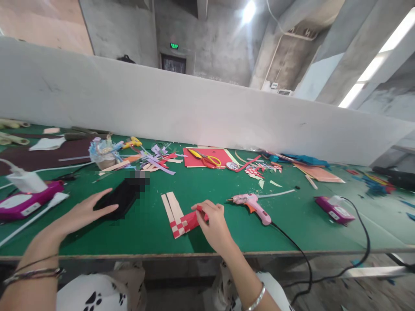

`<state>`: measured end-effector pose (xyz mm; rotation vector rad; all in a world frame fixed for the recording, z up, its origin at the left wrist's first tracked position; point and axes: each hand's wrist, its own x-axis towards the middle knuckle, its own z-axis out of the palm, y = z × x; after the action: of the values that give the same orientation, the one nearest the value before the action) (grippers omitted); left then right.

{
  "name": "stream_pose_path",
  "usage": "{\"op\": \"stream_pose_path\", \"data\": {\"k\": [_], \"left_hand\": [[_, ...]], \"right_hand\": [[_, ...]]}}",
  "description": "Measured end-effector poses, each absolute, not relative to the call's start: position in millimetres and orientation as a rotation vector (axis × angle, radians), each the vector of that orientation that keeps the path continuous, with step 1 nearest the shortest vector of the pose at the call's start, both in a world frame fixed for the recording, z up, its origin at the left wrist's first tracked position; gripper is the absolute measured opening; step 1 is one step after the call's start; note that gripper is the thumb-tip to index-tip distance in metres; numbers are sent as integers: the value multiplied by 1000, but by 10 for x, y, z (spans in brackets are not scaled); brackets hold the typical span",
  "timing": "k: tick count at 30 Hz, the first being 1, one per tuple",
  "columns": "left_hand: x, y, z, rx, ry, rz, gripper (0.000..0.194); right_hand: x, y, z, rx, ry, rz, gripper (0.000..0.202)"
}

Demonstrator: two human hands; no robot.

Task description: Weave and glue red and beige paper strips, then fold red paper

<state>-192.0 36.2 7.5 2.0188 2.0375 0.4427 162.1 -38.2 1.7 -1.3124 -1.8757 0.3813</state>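
Note:
My left hand (84, 210) is stretched out at the left, thumb and fingers apart. Its thumb lies over the near-left edge of a flat black object (122, 198), possibly a phone, whose far end is pixelated. My right hand (212, 221) is closed, pinching the red strips of a woven paper piece (181, 225). That piece has a red and cream checked corner low on the table, with loose cream strips pointing away from me. Just right of this hand lies a pink hot glue gun (251, 206), nozzle toward the hand.
Yellow-handled scissors (207, 159) lie on red paper sheets (192, 160) at the back. Paper scraps (158, 160) surround a wrapped cup (105, 155). Purple power strips (334, 210) sit at both sides, and the glue gun's black cord (296, 246) drops over the front edge.

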Motion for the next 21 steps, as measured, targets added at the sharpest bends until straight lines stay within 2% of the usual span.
{"op": "stream_pose_path", "data": {"k": [4,16,21], "left_hand": [[-2038,392,2,1969,1969,312,90],[-2051,447,-34,1985,1980,260,86],[-2014,389,14,2005,1995,327,77]], "right_hand": [[1631,-385,40,-1335,-1853,405,20],[1653,-393,86,-1365,-1867,414,19],[1705,-371,85,-1302,-1824,426,19]]}}
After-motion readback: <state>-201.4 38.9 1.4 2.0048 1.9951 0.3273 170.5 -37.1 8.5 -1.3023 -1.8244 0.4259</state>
